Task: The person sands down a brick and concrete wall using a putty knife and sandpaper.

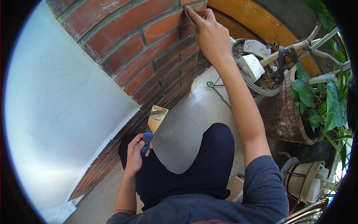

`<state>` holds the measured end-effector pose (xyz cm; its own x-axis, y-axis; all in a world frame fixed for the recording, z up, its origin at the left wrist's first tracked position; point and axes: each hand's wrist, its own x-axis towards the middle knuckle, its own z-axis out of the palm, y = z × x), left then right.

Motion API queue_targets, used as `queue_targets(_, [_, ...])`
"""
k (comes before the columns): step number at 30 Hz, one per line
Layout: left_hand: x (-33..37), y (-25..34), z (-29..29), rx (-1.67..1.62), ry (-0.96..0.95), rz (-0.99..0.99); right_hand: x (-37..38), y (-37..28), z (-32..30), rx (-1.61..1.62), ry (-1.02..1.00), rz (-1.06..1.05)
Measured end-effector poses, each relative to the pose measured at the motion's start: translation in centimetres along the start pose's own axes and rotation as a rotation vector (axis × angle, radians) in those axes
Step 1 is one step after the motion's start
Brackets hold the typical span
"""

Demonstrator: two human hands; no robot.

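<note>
My left hand [138, 149] is wrapped round the blue and black handle of a putty knife [157, 117], held above my left thigh. Its flat blade is stained yellow-brown and points up toward the brick wall [149, 56]. My right arm is stretched far forward. At the wall's far outer corner, my right hand [212, 35] presses a thin grey-brown sheet [191, 19] against the bricks with its fingers. Most of that sheet is hidden under the fingers, so its exact kind does not show.
A smooth white surface [63, 100] borders the bricks on the left. Right of my arm stand a round pot [276, 91] holding pale blocks, a large brown planter [283, 112] with leafy plants, and a beige pot [302, 181]. Light tiles [186, 123] cover the floor.
</note>
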<state>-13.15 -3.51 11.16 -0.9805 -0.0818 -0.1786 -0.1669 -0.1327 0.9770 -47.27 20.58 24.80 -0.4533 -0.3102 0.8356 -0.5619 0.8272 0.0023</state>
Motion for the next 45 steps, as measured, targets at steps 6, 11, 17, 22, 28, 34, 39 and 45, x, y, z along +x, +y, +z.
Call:
queue_targets(6, [-0.5,-0.8,-0.1,-0.003,-0.001,-0.018,-0.7,-0.4,0.1,-0.023,0.001,-0.023])
queue_targets(11, [-0.9,-1.5,-0.3,0.013,0.012,-0.041,-0.3,-0.6,0.1,-0.008,-0.059,0.05])
queue_targets(17, [-0.5,-1.7,-0.7,0.023,0.021,-0.039,-0.6,-0.6,0.7,0.05,0.014,0.034])
queue_targets(22, [0.2,-1.9,-0.6,0.014,0.029,-0.05,-0.6,-1.1,1.2,0.029,0.051,0.074])
queue_targets(28, [0.6,-2.0,-0.7,0.015,0.004,-0.049,-1.0,-1.5,1.0,0.039,0.059,0.055])
queue_targets(34, [0.6,-1.9,-0.7,0.006,0.012,-0.047,-0.8,-2.0,0.6,-0.002,0.026,0.087])
queue_targets(39, [0.6,-1.7,-0.8,0.014,-0.006,-0.041,-0.4,-1.5,0.3,0.01,0.007,0.08])
queue_targets(45, [0.3,-1.4,-0.8,0.018,-0.004,-0.04,-0.5,-2.0,-0.1,-0.016,-0.006,0.073])
